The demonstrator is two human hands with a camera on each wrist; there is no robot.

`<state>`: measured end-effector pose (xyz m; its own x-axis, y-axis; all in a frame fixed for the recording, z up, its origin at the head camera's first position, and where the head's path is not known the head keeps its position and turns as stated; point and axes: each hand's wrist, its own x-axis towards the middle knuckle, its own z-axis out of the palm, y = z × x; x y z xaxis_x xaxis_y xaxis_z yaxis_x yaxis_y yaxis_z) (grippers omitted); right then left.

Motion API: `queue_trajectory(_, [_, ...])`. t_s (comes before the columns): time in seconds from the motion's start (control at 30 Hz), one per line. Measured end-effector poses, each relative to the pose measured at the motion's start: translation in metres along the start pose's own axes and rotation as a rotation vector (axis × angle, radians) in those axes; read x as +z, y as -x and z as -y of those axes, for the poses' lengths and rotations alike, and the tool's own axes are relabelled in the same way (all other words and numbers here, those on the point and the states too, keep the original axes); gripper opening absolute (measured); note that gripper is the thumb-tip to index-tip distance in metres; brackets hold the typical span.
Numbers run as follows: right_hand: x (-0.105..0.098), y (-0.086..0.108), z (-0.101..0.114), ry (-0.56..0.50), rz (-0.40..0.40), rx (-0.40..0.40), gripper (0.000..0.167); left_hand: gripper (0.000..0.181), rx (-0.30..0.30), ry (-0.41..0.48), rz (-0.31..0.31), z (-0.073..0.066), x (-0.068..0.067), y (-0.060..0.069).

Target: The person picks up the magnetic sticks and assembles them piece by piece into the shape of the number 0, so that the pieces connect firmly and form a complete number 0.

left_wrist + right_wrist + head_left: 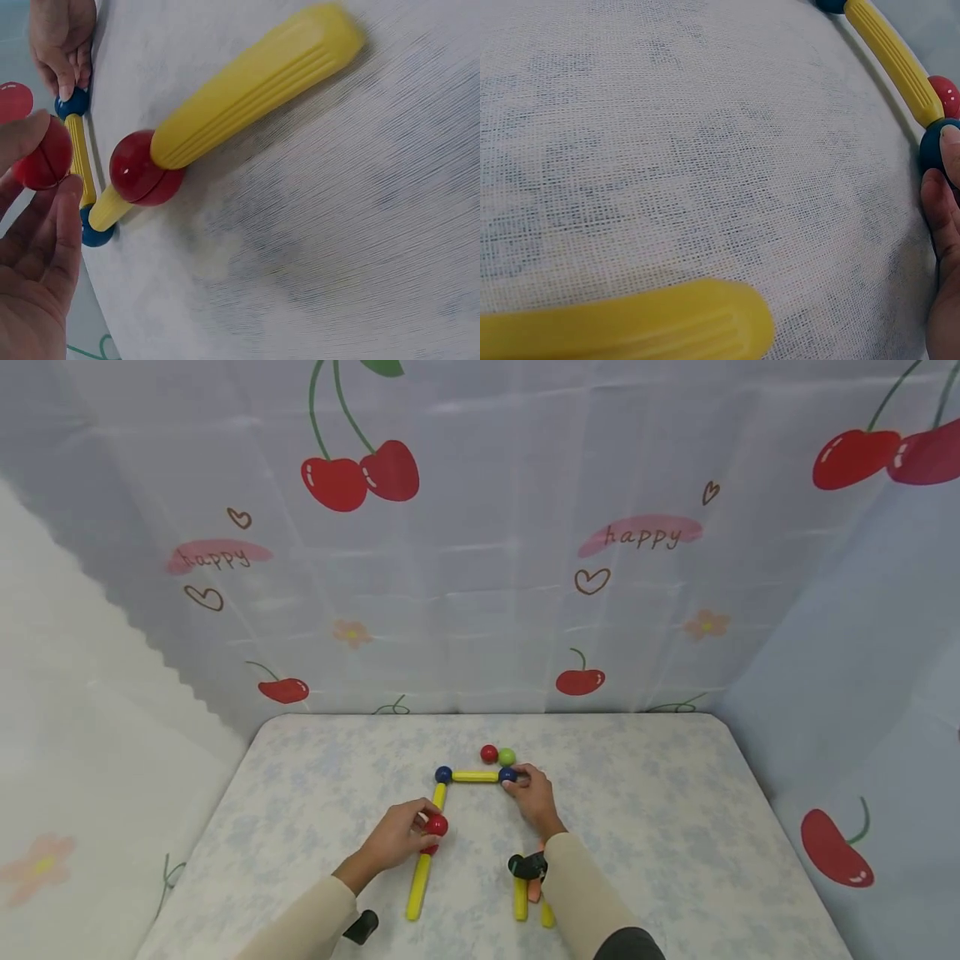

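In the left wrist view my left hand (37, 262) pinches a red ball (46, 156) between thumb and fingers, above the table. Beside it, a second red ball (136, 166) joins a long yellow rod (255, 82) to another yellow rod, which runs to a blue ball (443, 774). From that corner a yellow rod (476, 776) leads right to another blue ball (507, 774). My right hand (537, 799) grips this right-hand blue ball with thumb and fingers; the right wrist view shows the thumb on the ball (932, 148).
Behind the right blue ball lie a red ball (489, 754) and a green ball (507, 757). Near my right forearm are yellow rods (521, 899) and an orange piece (534, 891), partly covered by the wrist camera. A printed curtain (480, 568) stands behind the table (660, 827).
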<state>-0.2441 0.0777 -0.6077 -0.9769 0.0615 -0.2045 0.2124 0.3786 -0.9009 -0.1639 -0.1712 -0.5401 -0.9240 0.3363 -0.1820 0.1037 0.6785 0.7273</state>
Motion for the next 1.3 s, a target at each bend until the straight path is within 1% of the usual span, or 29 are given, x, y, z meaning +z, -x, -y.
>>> queue_trajectory(0.1, [-0.002,-0.003,-0.003,0.009,0.016,-0.001,0.034,0.042,0.031,0.016,0.074,0.007,0.002,0.012])
queue_trajectory(0.17, [-0.002,-0.004,-0.004,0.017,0.021,-0.003,0.035,0.043,0.037,0.034,0.123,0.012,0.004,0.021])
queue_trajectory(0.3, [-0.002,-0.005,-0.004,0.027,0.012,0.007,0.034,0.035,0.033,0.091,0.217,0.016,0.007,0.039])
queue_trajectory(0.43, [-0.001,-0.004,-0.002,0.032,0.005,0.007,0.034,0.031,-0.006,0.159,0.299,0.019,0.009,0.055])
queue_trajectory(0.53, [-0.002,-0.004,-0.002,0.026,0.004,0.008,0.034,0.031,-0.044,0.188,0.352,0.020,0.011,0.063])
queue_trajectory(0.6, [-0.001,-0.004,-0.002,0.025,0.002,0.012,0.034,0.030,-0.069,0.192,0.385,0.020,0.012,0.067])
queue_trajectory(0.77, [0.000,-0.004,-0.004,0.029,-0.003,0.013,0.034,0.029,-0.093,0.204,0.456,0.028,0.017,0.074])
queue_trajectory(0.83, [0.000,-0.004,-0.004,0.033,-0.004,0.010,0.034,0.029,-0.094,0.172,0.497,0.032,0.018,0.075])
queue_trajectory(0.9, [0.000,-0.005,-0.003,0.034,-0.006,0.008,0.034,0.028,-0.088,0.171,0.501,0.034,0.019,0.075])
queue_trajectory(0.97, [0.000,-0.005,-0.002,0.034,-0.006,0.010,0.034,0.027,-0.088,0.164,0.492,0.033,0.020,0.076])
queue_trajectory(1.0, [0.000,-0.005,-0.002,0.034,-0.005,0.010,0.035,0.027,-0.088,0.163,0.481,0.032,0.021,0.077])
queue_trajectory(1.07, [-0.001,-0.004,-0.001,0.033,-0.003,0.010,0.035,0.028,-0.075,0.180,0.432,0.028,0.024,0.079])
queue_trajectory(1.17, [-0.001,-0.004,-0.001,0.036,0.003,0.002,0.034,0.031,-0.064,0.144,0.390,0.024,0.027,0.080])
queue_trajectory(1.23, [-0.002,-0.004,-0.001,0.039,0.006,-0.006,0.034,0.032,-0.066,0.109,0.371,0.022,0.029,0.080])
queue_trajectory(1.3, [-0.002,-0.003,-0.001,0.040,0.011,-0.011,0.034,0.032,-0.080,0.089,0.363,0.022,0.032,0.079])
